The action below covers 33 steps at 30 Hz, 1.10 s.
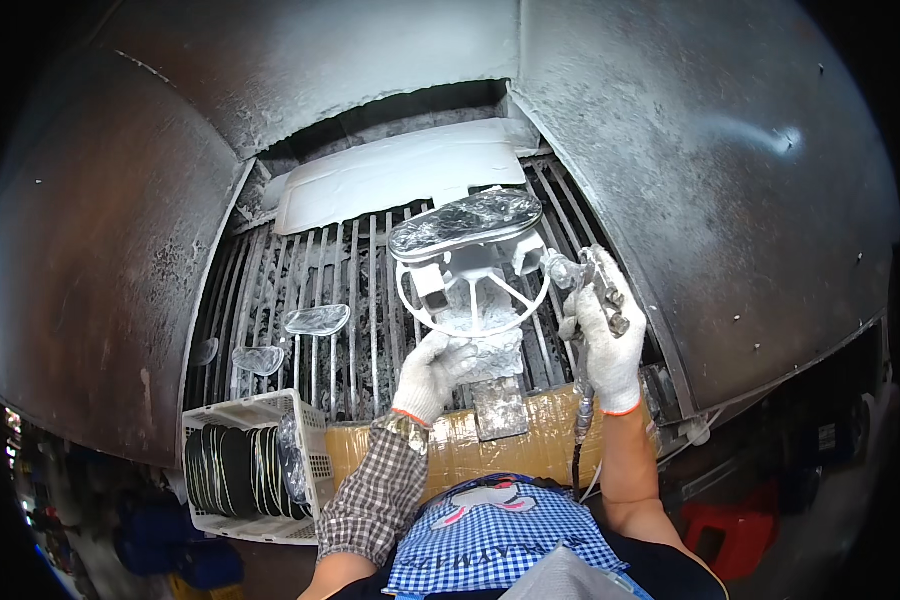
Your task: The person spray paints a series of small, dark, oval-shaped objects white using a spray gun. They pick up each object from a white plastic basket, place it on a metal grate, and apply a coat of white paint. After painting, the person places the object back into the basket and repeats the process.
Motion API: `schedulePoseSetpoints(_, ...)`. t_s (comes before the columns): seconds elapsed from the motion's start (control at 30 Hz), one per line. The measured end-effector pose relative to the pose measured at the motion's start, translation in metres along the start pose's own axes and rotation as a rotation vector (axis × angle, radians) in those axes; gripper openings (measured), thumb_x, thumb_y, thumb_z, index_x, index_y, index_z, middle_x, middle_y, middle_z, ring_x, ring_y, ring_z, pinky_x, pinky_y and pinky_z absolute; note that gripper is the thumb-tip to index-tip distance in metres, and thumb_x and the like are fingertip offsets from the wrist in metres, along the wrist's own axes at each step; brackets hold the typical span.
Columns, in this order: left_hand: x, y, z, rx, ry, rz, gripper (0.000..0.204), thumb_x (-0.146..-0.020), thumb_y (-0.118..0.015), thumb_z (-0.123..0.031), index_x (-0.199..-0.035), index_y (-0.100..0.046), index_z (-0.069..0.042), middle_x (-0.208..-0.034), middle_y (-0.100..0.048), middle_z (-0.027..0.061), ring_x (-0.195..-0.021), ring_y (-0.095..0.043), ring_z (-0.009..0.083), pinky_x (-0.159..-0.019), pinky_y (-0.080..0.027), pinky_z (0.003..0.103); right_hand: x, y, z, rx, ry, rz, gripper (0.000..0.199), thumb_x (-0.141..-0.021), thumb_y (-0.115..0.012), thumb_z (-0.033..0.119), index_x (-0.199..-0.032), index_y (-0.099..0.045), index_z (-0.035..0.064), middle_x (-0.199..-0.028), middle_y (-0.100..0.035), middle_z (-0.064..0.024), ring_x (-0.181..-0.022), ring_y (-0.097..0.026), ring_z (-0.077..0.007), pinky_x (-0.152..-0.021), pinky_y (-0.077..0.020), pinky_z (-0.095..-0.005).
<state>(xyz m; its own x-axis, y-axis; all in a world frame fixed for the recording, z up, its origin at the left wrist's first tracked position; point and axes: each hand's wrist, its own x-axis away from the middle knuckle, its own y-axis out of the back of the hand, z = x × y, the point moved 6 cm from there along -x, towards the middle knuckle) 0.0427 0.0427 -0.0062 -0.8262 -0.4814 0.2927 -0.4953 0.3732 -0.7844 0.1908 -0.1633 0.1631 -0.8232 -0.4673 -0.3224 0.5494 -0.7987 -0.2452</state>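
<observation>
Two gloved hands, grated spray booth (310, 290)

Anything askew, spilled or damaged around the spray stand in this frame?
Nothing looks broken or knocked over. The one oddity is heavy whitish overspray crusting the round wire stand and the grey metal grate around it. The right hand grips a metal spray gun; the left hand touches the stand's base.

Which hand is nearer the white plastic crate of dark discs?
Left. The left gloved hand is just right of the white plastic crate; the right gloved hand is farther right, holding the spray gun.
</observation>
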Motion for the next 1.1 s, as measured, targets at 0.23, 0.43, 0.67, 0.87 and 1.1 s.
schedulePoseSetpoints(0.23, 0.000, 0.006, -0.008, 0.026, -0.039, -0.017, 0.034, -0.105, -0.058, -0.015, -0.133, -0.060, 0.005, -0.121, -0.070, 0.0254, -0.112, -0.070, 0.0402, -0.100, -0.060, 0.050, -0.004, 0.015, 0.015, 0.081, 0.017, -0.062, 0.057, -0.105, -0.065, 0.008, -0.157, -0.046, -0.0055, -0.100, -0.069, -0.0021, -0.071, -0.058, -0.0038, -0.064, -0.0495, -0.0199)
schedulePoseSetpoints(0.43, -0.002, 0.018, -0.021, -0.027, -0.104, -0.020, 0.038, -0.103, -0.060, -0.017, -0.133, -0.061, 0.006, -0.124, -0.070, 0.0274, -0.112, -0.071, 0.0397, -0.099, -0.060, 0.051, 0.008, 0.011, 0.027, 0.036, 0.004, -0.050, 0.056, -0.105, -0.064, 0.006, -0.156, -0.045, -0.0067, -0.104, -0.070, -0.0047, -0.072, -0.059, -0.0047, -0.066, -0.0507, -0.0213)
schedulePoseSetpoints(0.67, -0.006, 0.032, -0.042, -0.038, -0.170, -0.030, 0.042, -0.100, -0.061, -0.017, -0.136, -0.060, 0.006, -0.125, -0.071, 0.0284, -0.105, -0.074, 0.0379, -0.091, -0.063, 0.049, 0.017, 0.003, 0.029, 0.127, -0.024, 0.029, 0.058, -0.105, -0.066, 0.016, -0.156, -0.048, -0.0048, -0.088, -0.067, -0.0031, -0.070, -0.059, -0.0065, -0.064, -0.0500, -0.0218)
schedulePoseSetpoints(0.87, -0.016, 0.039, -0.065, -0.003, -0.170, -0.053, 0.034, -0.102, -0.061, -0.018, -0.130, -0.061, 0.002, -0.126, -0.070, 0.0309, -0.103, -0.073, 0.0400, -0.089, -0.062, 0.050, 0.012, 0.019, 0.034, 0.102, -0.036, -0.057, 0.055, -0.105, -0.065, 0.010, -0.154, -0.048, -0.0071, -0.099, -0.069, -0.0037, -0.072, -0.059, -0.0050, -0.066, -0.0500, -0.0206)
schedulePoseSetpoints(1.1, -0.016, 0.027, -0.060, -0.029, -0.195, -0.095, 0.027, -0.102, -0.063, -0.018, -0.123, -0.061, -0.002, -0.122, -0.070, 0.0228, -0.106, -0.070, 0.0357, -0.088, -0.059, 0.046, 0.028, 0.019, 0.045, 0.087, -0.065, -0.011, 0.055, -0.102, -0.066, 0.006, -0.152, -0.050, -0.0089, -0.110, -0.071, -0.0075, -0.073, -0.060, -0.0063, -0.067, -0.0512, -0.0219)
